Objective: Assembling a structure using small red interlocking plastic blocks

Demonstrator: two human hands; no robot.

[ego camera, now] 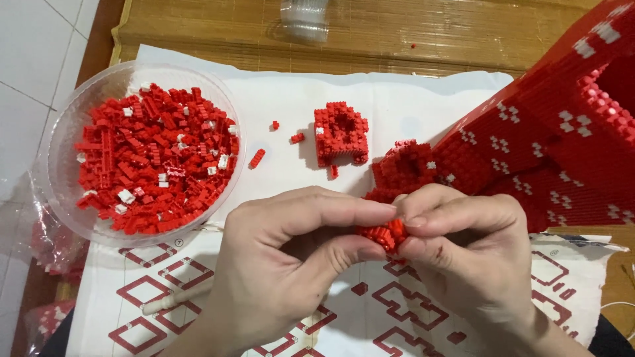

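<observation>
Both hands, left hand (278, 264) & right hand (473, 254), pinch brick cluster (383, 235); clear bowl (66, 125) holds red bricks (155, 158) (few white).

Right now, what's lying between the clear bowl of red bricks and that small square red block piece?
In the head view, three loose red bricks lie on the white sheet between the bowl and the square block piece.

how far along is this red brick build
Done: a large red model with white specks stands at right, and a small hollow block section sits finished-looking on the instruction sheet. In hand: the left hand and right hand pinch a small red brick cluster together. Left: the clear bowl is full of loose bricks, so plenty seems unplaced.
</observation>
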